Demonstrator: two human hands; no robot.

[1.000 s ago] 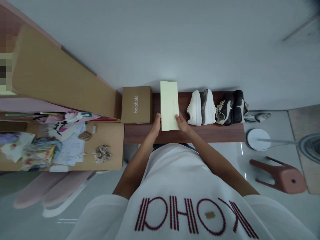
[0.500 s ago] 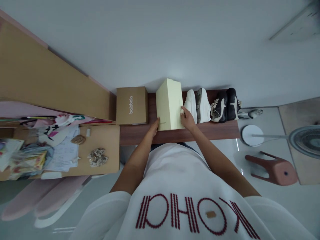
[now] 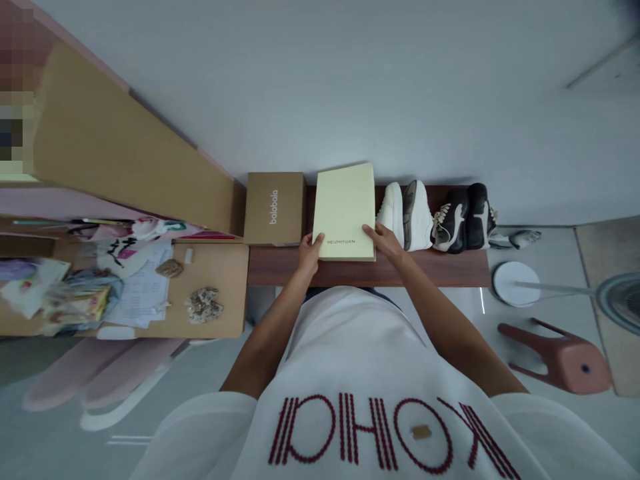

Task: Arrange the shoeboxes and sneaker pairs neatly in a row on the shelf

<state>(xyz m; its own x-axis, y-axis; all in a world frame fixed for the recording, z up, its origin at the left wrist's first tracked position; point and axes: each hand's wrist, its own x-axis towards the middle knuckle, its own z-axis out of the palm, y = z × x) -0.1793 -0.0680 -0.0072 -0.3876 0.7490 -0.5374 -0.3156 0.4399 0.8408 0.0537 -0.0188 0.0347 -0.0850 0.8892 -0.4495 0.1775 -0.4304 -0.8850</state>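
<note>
"What sat closest to the camera?"

"A white shirt point(image 3: 350, 360) with red lettering, and two bare forearms reaching forward from it."

"And the hands?"

"The left hand point(image 3: 309, 252) clasped the near left corner of the pale yellow box point(image 3: 345, 203), with its thumb on the lid. The right hand point(image 3: 386, 241) gripped the near right corner, thumb on top and fingers down the side."

"Where was the box?"

"It lay flat on the dark wooden bench point(image 3: 430, 267), printed lid up, its near edge close to the bench's front."

"What stood around it?"

"A brown cardboard box point(image 3: 275, 208) was just to its left, with a narrow gap between them. To its right was a pair of white sneakers point(image 3: 404, 215), the nearer shoe just beside the right hand. A pair of dark sneakers point(image 3: 465, 217) came after those. Behind everything rose a pale wall point(image 3: 350, 87)."
</note>
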